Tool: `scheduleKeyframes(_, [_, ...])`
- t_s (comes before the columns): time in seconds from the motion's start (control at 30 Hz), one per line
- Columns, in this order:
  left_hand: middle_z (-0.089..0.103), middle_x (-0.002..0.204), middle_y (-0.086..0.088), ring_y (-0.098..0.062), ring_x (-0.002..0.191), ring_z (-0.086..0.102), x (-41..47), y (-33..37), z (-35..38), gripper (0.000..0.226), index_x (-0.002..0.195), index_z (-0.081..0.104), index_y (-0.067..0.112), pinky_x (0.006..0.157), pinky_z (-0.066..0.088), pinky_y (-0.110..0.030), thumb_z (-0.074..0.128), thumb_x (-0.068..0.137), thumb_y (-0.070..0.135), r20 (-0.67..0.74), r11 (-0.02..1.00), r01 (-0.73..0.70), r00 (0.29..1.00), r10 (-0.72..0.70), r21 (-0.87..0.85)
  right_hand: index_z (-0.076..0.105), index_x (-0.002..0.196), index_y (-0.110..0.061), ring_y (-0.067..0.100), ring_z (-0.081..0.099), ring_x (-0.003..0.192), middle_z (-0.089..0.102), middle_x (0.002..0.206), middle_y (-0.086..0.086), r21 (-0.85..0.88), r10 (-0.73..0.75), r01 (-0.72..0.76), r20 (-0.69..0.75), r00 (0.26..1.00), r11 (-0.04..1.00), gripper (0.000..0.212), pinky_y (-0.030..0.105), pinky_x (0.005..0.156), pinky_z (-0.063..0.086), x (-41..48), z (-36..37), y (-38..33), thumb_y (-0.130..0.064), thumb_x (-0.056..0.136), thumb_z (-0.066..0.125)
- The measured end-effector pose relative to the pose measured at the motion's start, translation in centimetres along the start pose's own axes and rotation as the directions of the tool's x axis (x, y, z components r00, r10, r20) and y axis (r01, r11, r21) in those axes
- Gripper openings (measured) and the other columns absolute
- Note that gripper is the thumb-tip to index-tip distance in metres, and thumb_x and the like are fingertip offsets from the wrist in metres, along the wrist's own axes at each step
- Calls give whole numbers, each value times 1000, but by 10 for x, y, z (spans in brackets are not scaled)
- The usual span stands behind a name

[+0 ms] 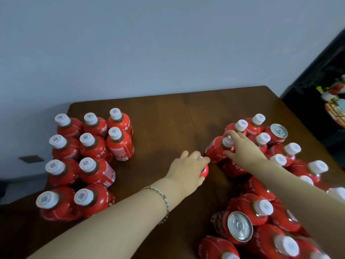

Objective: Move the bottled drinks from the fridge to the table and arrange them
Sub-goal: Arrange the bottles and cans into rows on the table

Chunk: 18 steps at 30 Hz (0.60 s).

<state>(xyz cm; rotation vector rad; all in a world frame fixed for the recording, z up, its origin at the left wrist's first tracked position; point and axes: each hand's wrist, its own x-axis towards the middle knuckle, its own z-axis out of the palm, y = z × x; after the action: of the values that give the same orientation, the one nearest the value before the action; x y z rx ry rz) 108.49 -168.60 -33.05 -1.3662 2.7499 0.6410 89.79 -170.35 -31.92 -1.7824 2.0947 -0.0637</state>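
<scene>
Several red bottles with white caps stand in neat rows (87, 157) on the left part of the dark wooden table (168, 116). A looser crowd of the same bottles (265, 208) fills the right side. My left hand (188, 170) grips a red bottle (205, 171) from above, near the table's middle; the hand hides most of it. My right hand (242, 146) pinches the white cap and neck of another red bottle (217, 150) at the inner edge of the right crowd.
Two red cans with silver tops stand among the right bottles, one at the back (278, 132) and one near me (239, 226). A black bag (317, 86) with colourful packages lies beyond the table's right edge. A pale wall rises behind.
</scene>
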Motion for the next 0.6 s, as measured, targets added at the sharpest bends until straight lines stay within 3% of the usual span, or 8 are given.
scheduleKeyframes(0.1, [40,134,-8,-27,119,46,-8,5,2,47,136,39,19,94,46,-36,54,93,12,-43,997,67,997,-68,-28,43,127,-18,33,53,105,46,117,10,-42,-31,31,-2,1000,999,38,39,85,45,-6,6,-16,-15,91,55])
scheduleKeyframes(0.17, [39,135,-8,-26,118,50,-24,-2,3,47,137,38,20,94,46,-33,55,93,16,-51,988,136,989,-140,-69,43,126,-17,34,56,98,42,113,9,-40,-68,69,14,998,997,37,38,80,46,-15,14,-28,-16,91,55])
scheduleKeyframes(0.3, [39,132,-1,-18,118,49,-77,-32,0,44,136,37,24,92,43,-25,52,95,25,-77,964,249,964,-256,-94,46,121,-23,25,56,85,39,107,1,114,-110,104,49,993,988,33,32,74,48,-32,28,-57,-20,90,56])
scheduleKeyframes(0.47, [43,128,2,-17,114,51,-126,-73,-5,38,134,41,26,87,43,-25,47,96,28,-130,939,343,933,-336,31,47,115,-29,20,56,102,44,116,-1,307,-175,125,140,975,943,28,33,87,53,-33,51,-117,-23,90,59])
scheduleKeyframes(0.53, [52,119,1,-18,105,58,-132,-83,-10,38,127,50,24,81,48,-28,59,90,29,-166,926,369,921,-352,83,47,114,-28,22,56,104,43,116,-1,341,-209,148,148,967,928,29,34,89,52,-31,61,-141,-21,89,60])
scheduleKeyframes(0.6, [64,89,1,-19,73,65,-136,-95,-8,42,100,68,20,60,52,-30,85,63,27,-212,929,340,928,-307,143,49,114,-26,24,56,101,42,112,1,365,-255,189,141,957,912,29,34,88,50,-29,70,-170,-19,88,61])
